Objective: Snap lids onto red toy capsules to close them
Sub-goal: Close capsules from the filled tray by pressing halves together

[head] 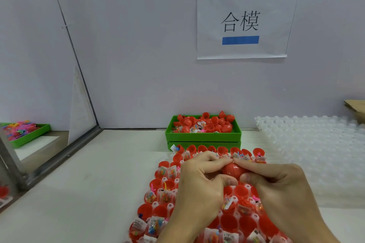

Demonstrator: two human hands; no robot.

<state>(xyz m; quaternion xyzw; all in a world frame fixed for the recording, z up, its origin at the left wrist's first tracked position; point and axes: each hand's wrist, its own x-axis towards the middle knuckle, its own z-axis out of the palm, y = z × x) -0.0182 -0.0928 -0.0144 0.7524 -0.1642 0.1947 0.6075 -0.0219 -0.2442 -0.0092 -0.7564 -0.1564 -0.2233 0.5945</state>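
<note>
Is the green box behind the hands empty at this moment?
No, the green box by the wall holds a pile of red capsule halves and a few small toy packets.

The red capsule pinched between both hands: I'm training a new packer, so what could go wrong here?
The red capsule is held only by fingertips of the left hand and right hand, so it could slip onto the open capsule halves below. Protruding toy packets could get knocked out by the wrists.

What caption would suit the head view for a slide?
Both hands, left hand and right hand, grip one red capsule above a tray of open red capsule halves.
</note>
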